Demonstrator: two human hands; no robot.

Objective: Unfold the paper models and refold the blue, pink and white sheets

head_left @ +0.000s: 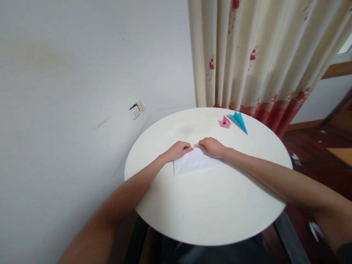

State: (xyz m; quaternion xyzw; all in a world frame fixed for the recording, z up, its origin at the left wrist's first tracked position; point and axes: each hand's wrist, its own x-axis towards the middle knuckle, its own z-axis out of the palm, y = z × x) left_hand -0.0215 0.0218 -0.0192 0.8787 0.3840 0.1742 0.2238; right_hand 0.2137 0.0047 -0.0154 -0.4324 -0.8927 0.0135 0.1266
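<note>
A white sheet of paper [192,163], partly folded into a point at its far end, lies on a round white table [209,209]. My left hand [178,150] presses on the paper's far left edge with its fingers curled. My right hand [213,147] presses on the far right edge. The fingertips of both hands nearly meet at the folded tip. The hands hide the top of the fold.
A small pink folded paper shape [225,123] and a blue paper plane [239,121] lie at the table's far side. Behind them hangs a cream curtain with red flowers [255,55]. A white wall with a socket [136,110] is on the left. Dark wooden floor [316,146] is on the right.
</note>
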